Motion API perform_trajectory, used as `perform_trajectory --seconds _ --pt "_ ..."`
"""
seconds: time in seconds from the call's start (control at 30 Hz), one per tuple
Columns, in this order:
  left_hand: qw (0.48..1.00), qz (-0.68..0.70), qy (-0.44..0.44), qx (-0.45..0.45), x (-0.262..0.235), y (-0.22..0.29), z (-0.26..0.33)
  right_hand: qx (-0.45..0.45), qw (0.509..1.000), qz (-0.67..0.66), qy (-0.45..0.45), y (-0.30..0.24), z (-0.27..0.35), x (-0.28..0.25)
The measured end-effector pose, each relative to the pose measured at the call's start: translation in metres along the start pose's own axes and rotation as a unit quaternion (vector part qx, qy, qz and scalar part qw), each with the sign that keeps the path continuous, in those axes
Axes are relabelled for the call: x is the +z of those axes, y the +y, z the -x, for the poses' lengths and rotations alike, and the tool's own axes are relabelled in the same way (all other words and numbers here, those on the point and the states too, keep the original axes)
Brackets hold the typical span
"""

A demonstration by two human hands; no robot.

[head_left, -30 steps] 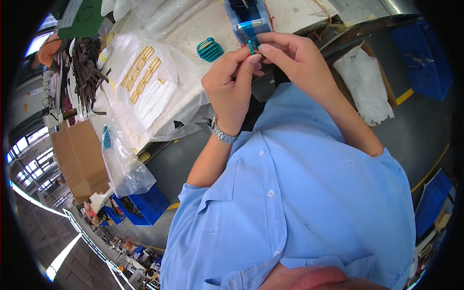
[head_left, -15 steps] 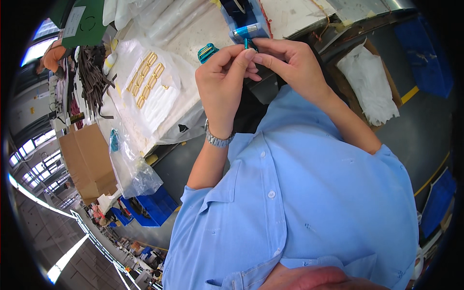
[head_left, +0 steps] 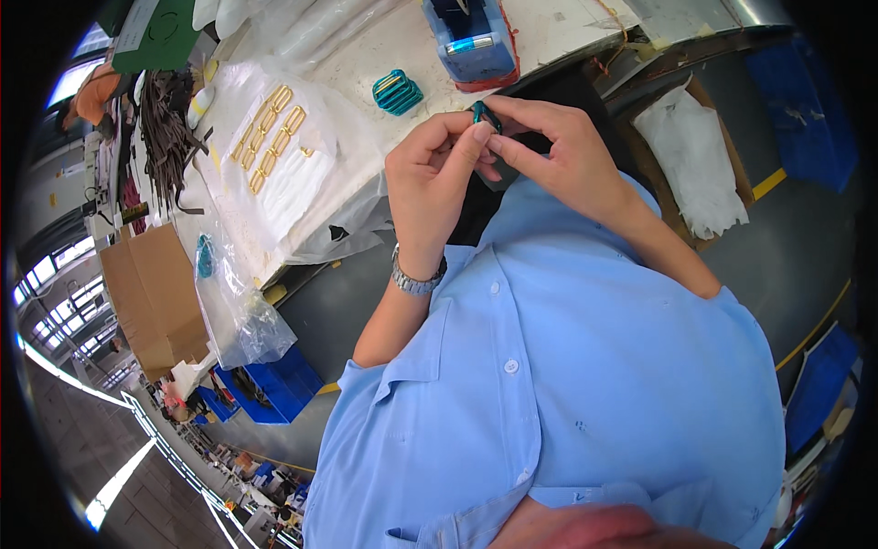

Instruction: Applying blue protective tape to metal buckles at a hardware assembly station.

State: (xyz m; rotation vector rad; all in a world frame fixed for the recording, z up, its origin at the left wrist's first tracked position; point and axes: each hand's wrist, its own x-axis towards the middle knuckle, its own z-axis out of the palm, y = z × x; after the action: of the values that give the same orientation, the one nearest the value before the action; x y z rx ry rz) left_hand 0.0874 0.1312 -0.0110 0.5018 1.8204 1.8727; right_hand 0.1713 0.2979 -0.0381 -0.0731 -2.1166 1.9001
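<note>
Both hands meet in front of my chest at the bench's near edge. My left hand [head_left: 437, 174] and my right hand [head_left: 562, 151] pinch a small teal buckle [head_left: 483, 112] between thumbs and forefingers. Fingers cover most of it, and a dark part shows on its right side. Just beyond my left hand lies a little stack of teal buckles [head_left: 397, 92] with a gold edge showing. A blue tape dispenser [head_left: 479, 66] stands past my fingertips, apart from them.
Left on the white bench [head_left: 352, 59], gold rectangular buckles [head_left: 274, 137] lie in rows on white plastic sheeting. Dark straps [head_left: 167, 137] hang farther left, near a cardboard box [head_left: 155, 293] and a clear bag [head_left: 242, 316]. A carton with white material [head_left: 695, 156] stands at right.
My hands have drawn back from the tape dispenser toward my body, still pinching the teal buckle. More of the dispenser's front and the teal stack shows now.
</note>
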Motion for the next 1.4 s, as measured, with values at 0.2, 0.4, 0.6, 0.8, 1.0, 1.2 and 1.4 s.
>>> perform_trajectory --seconds 0.2,0.4,0.6,0.8,1.0,1.2,1.4 --pt "1.0 0.008 0.019 0.003 -0.01 -0.011 0.012 -0.182 0.966 0.183 -0.005 0.009 -0.015 0.006" --pt "0.995 0.085 0.051 0.001 -0.016 -0.016 0.026 -0.186 0.966 0.163 -0.067 0.004 -0.016 0.009" --pt "0.999 0.047 0.012 -0.008 -0.032 -0.008 0.025 -0.177 0.958 0.187 -0.122 -0.013 -0.021 0.01" --pt "0.993 0.097 0.058 -0.014 -0.035 -0.012 0.027 0.089 0.984 -0.145 -0.056 -0.011 -0.014 0.02" --pt "0.999 -0.03 0.041 0.003 -0.033 -0.008 0.028 0.055 0.997 -0.006 -0.058 -0.022 -0.016 0.016" --pt "0.838 -0.448 -0.036 0.308 -0.049 0.023 0.015 0.096 0.988 0.024 -0.116 -0.026 -0.021 0.015" --pt "0.806 -0.498 -0.002 0.32 -0.076 0.026 -0.009 0.193 0.964 -0.13 -0.128 -0.022 -0.025 0.014"
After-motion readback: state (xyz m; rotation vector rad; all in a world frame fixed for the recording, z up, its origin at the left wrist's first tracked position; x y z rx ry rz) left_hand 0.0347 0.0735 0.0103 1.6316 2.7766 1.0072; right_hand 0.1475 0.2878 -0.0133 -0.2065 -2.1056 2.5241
